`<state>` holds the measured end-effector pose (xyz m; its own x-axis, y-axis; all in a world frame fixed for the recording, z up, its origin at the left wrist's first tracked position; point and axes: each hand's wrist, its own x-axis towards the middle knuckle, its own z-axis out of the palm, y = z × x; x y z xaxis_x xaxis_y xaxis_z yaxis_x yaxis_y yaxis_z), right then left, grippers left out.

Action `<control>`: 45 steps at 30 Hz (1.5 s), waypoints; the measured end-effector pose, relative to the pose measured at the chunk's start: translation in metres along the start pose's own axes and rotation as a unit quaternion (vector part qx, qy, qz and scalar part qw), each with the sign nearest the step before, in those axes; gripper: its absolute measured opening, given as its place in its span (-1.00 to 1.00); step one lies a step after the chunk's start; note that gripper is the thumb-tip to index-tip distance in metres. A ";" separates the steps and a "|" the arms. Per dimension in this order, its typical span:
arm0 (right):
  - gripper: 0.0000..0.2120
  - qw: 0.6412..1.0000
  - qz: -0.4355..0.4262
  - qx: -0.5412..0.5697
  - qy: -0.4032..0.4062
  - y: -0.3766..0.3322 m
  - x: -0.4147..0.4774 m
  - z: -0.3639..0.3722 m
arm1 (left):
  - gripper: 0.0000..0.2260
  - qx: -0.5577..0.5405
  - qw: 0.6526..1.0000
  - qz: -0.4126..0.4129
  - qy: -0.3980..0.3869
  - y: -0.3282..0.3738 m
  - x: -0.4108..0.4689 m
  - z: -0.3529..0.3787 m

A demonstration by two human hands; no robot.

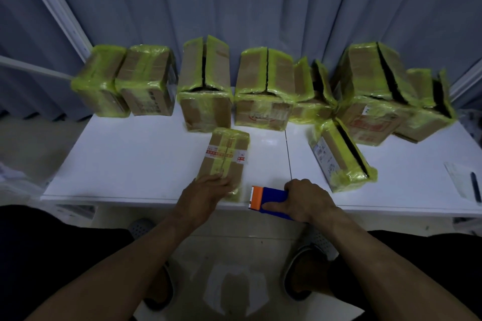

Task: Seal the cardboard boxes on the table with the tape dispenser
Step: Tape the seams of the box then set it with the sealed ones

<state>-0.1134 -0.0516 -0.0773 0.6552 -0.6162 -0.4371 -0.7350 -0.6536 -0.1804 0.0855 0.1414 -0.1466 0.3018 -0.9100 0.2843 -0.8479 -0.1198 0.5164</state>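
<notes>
Right hand [305,200] hides most of tape dispenser [271,199].

Red print on near box [229,167] tape band [221,153], unreadable, shipping label [323,155] on tilted box [336,148], illegible, white sticker [366,110] on big right box [365,73], a lone N-like mark.

Packing room: taped boxes [204,86] (many) crowd a table [130,159].

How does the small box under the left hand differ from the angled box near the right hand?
The small box has its seam taped shut; the angled box shows a dark open gap. The small box bears a red-and-white band; the angled box a white label. Both are brown cardboard edged with yellow-green tape.
</notes>
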 end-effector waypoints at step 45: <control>-0.31 0.988 0.005 -0.034 0.150 -0.026 -0.040 -0.023 | -0.10 0.136 0.973 -0.187 0.006 0.001 0.004 0.002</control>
<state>-0.1159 -0.0203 -0.0346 0.6775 -0.7188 -0.1559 -0.7351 -0.6684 -0.1132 0.0847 0.1371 -0.1469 0.6148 -0.7781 0.1290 -0.7617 -0.5433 0.3530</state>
